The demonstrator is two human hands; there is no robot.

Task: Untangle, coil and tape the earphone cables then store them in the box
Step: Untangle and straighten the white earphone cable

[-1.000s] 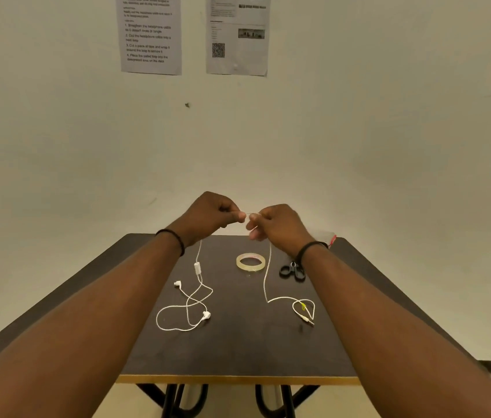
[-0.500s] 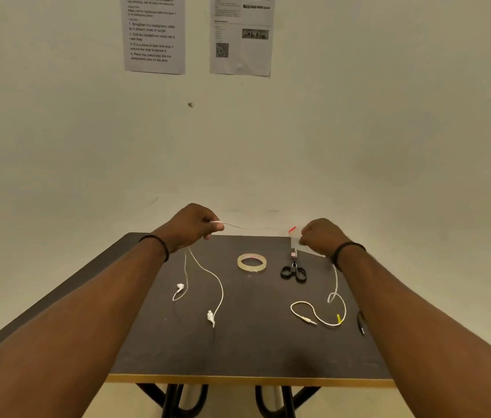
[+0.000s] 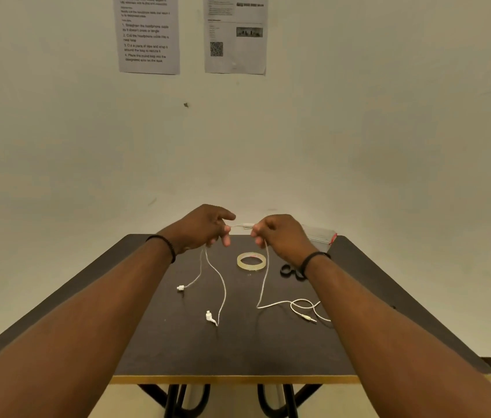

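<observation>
Nearest the camera, the yellow-edged front of the dark tabletop (image 3: 238,351) lies bare between the two forearms. A little farther in, the white earphone cable (image 3: 263,285) trails over the surface: one earbud (image 3: 209,316) rests near the middle, a second earbud (image 3: 180,287) lies to its left, and the plug end (image 3: 309,318) sits in a loose loop to the right, partly crossed by the right forearm. Beyond these a roll of clear tape (image 3: 251,261) lies flat, and just to its right the black scissors (image 3: 287,270) are half hidden behind the right wrist. Above the tape, the left hand (image 3: 202,227) and right hand (image 3: 280,233) are raised close together; the fingers of each are curled and pinch a short taut stretch of cable running between them, with the strands hanging down to the tabletop. At the far right corner a clear plastic box (image 3: 319,235) stands partly behind the right hand. Two printed sheets (image 3: 149,34) hang on the wall behind.
</observation>
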